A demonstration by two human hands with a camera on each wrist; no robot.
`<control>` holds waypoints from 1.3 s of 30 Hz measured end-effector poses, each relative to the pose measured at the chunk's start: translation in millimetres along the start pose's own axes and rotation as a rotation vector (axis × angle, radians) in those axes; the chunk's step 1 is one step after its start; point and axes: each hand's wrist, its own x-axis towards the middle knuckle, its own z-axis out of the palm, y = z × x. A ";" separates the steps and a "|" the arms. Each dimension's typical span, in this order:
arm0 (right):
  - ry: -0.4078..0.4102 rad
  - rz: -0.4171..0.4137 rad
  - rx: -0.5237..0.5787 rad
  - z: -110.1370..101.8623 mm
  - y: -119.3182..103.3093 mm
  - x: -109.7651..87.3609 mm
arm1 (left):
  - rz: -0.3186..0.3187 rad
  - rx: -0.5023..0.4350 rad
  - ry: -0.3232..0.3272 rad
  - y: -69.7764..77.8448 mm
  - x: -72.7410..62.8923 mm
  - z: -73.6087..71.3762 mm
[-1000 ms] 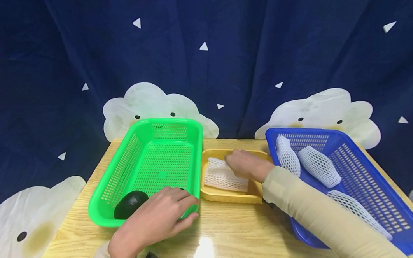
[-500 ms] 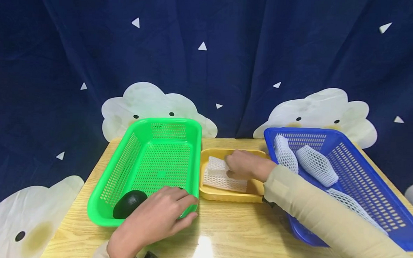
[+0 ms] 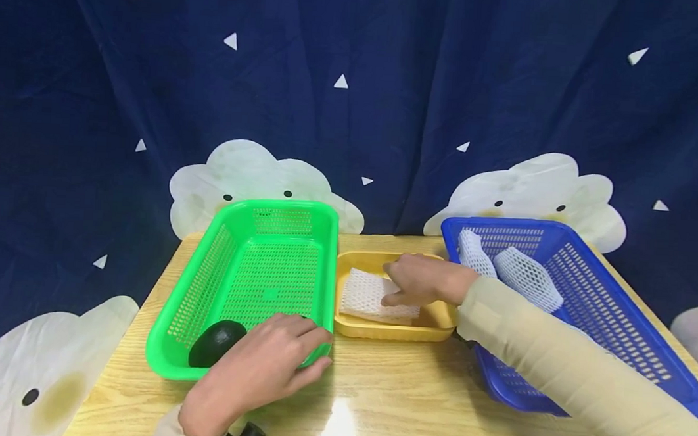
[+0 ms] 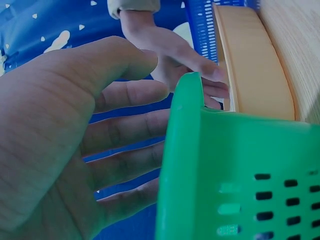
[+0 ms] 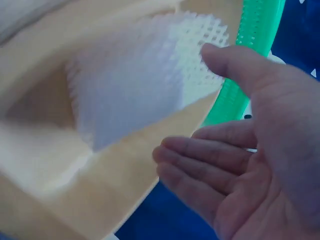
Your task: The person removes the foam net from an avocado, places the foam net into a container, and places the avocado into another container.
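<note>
Your nearer right grip (image 3: 423, 279) is spread, thumb apart from fingers. Near frame centre, the white net (image 3: 367, 294) extends leftward from beneath it.

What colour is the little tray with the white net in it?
Yellow; the tray shows best in the head view.

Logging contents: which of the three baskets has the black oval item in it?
The green basket, leftmost in the head view; the yellow basket and blue basket show white netting instead.
</note>
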 end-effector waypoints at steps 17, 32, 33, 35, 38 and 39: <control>0.160 -0.030 -0.039 -26.6 20.7 -31.2 | 0.017 0.003 0.015 0.0 -2.6 1.4; 0.366 -0.042 -0.083 -35.2 61.6 -74.1 | 0.019 0.009 0.027 0.9 -2.1 2.2; 0.370 -0.037 -0.081 -35.7 64.1 -76.2 | 0.019 0.009 0.026 1.1 -2.1 1.9; 0.383 -0.024 -0.065 -36.6 68.8 -81.2 | 0.018 0.007 0.022 1.5 -2.0 2.1; 0.387 0.022 -0.029 -36.3 75.7 -88.6 | 0.019 0.003 0.020 2.1 -1.5 2.5; 0.381 0.045 -0.016 -35.4 77.9 -90.7 | 0.019 0.001 0.020 2.1 -1.3 2.6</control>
